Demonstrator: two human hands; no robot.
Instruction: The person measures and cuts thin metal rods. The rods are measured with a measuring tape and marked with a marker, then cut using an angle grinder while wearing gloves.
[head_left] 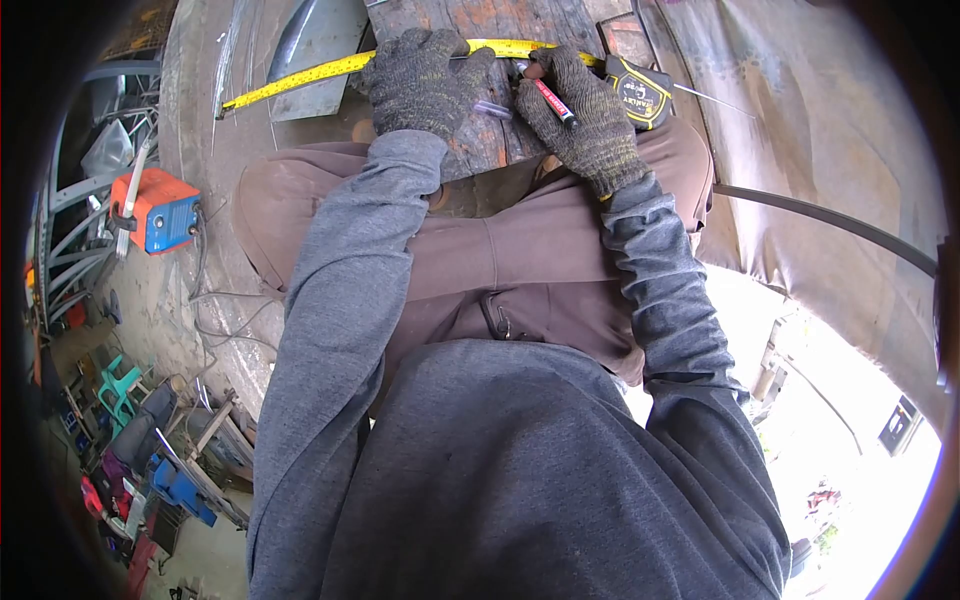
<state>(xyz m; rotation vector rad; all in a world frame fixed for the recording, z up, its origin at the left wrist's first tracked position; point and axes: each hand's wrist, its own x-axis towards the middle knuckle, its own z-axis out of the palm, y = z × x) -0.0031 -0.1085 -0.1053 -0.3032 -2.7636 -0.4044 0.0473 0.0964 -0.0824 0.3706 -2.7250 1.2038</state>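
My left hand, in a dark knit glove, is closed over the yellow blade of a tape measure, its fingers curled at the blade's upper edge. My right hand, gloved the same way, grips a red and black marker, the black end pointing down toward me. The black and yellow tape case sits just right of that hand. Between the hands, a small clear object lies near the left thumb; its kind cannot be made out. Beneath them is a worn, dark wooden board.
A grey metal sheet lies under the blade on the left. Further left stands an orange and blue machine with cables. Stools, metal frames and clutter fill the lower left. A large tarp-like sheet spreads at right, crossed by a dark strap.
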